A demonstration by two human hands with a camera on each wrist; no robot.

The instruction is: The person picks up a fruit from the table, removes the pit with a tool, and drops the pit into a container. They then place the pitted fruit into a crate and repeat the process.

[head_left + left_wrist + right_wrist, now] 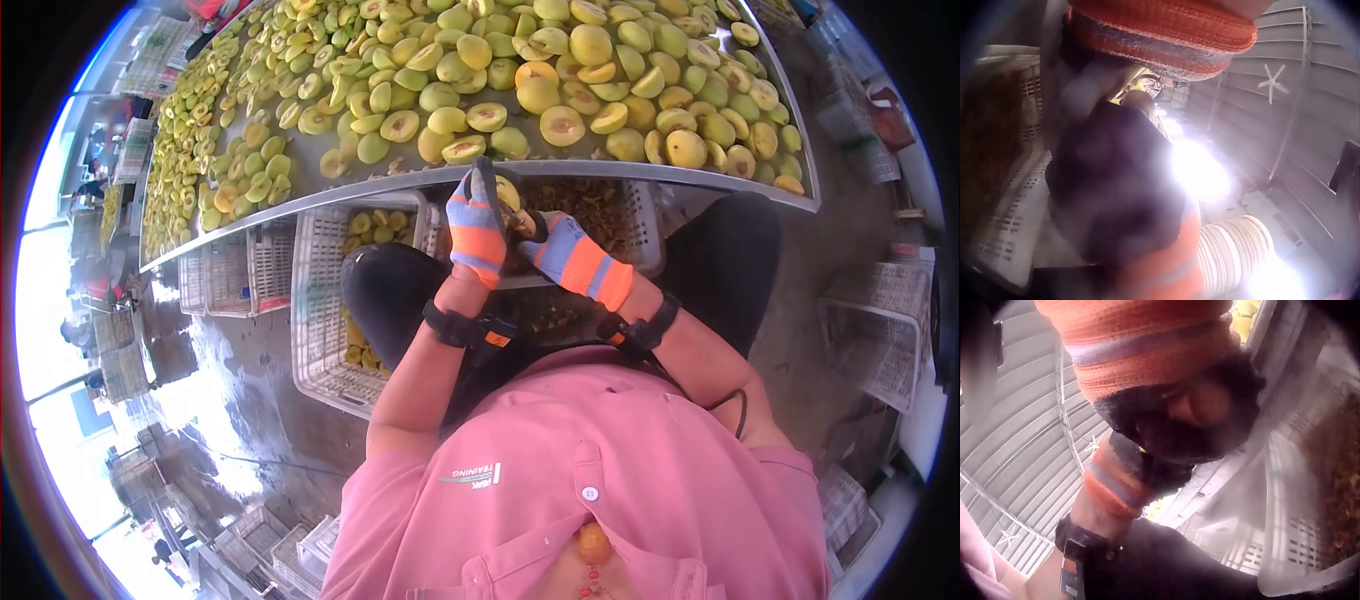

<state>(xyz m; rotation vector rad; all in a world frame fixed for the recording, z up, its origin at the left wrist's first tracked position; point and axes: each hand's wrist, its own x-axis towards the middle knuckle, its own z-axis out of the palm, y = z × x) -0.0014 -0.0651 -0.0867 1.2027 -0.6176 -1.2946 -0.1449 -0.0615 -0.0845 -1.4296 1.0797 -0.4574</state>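
Note:
In the head view both hands, in orange and grey gloves with black palms, meet just below the table's near edge. My left hand (477, 230) holds a yellow-green plum-like fruit half (508, 192) between thumb and fingers. From the right, my right hand (578, 258) comes close against it, fingers curled round a small tool (523, 224), mostly hidden by the glove. The left wrist view shows a sliver of yellow fruit (1127, 89) between the dark gloves. A blurred brownish spot (1200, 406) shows at the black palm of the right glove in the right wrist view.
A metal-edged table (420, 180) bears a wide spread of halved fruit (590, 45). Below it, a white crate (325, 300) with fruit halves stands at the left knee. Another crate (645, 215) of brown scraps sits between the knees. More crates (875, 330) stand at right.

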